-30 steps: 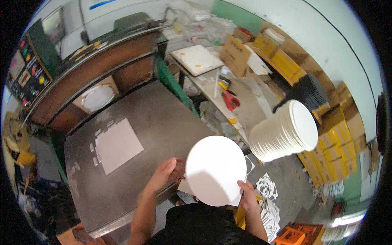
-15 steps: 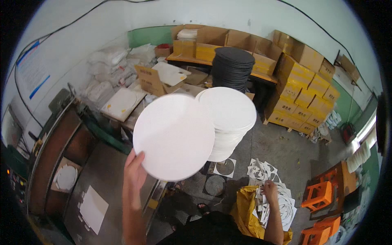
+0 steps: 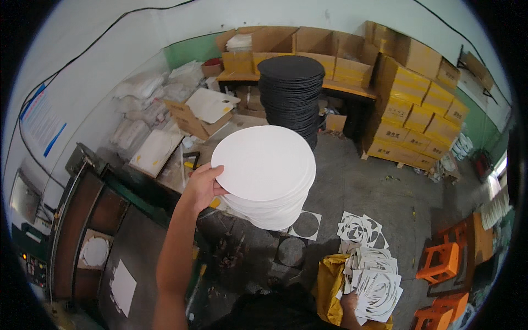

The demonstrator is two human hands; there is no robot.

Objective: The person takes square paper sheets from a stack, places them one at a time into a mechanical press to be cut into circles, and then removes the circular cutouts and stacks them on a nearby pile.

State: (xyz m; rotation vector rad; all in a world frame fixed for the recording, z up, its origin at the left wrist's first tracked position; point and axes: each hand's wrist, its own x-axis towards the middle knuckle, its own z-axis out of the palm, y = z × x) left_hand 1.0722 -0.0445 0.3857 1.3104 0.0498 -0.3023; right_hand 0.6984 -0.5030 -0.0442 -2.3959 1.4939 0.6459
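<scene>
My left hand [image 3: 204, 187] grips the left edge of a round white disc [image 3: 264, 162], thumb on top and fingers underneath. The disc lies over a tall stack of similar white discs [image 3: 269, 213], roughly lined up with it. At the lower right, my right hand [image 3: 349, 301] is low against a heap of white offcut sheets with round holes [image 3: 379, 291], beside a yellow sack [image 3: 329, 283]. Its fingers are mostly hidden, so whether it grips a sheet does not show.
A tall stack of black discs [image 3: 291, 91] stands behind the white one. Taped cartons [image 3: 407, 124] are piled at the back right. Orange stools [image 3: 440, 263] stand at the right. A machine bed [image 3: 140, 242] with a white sheet [image 3: 124, 289] is at the left. More offcuts [image 3: 360, 228] lie on the floor.
My left hand has brought the disc right and away from me, from beside the white stack onto its top. My right hand has drawn back lower along the offcut heap. The view has shifted.
</scene>
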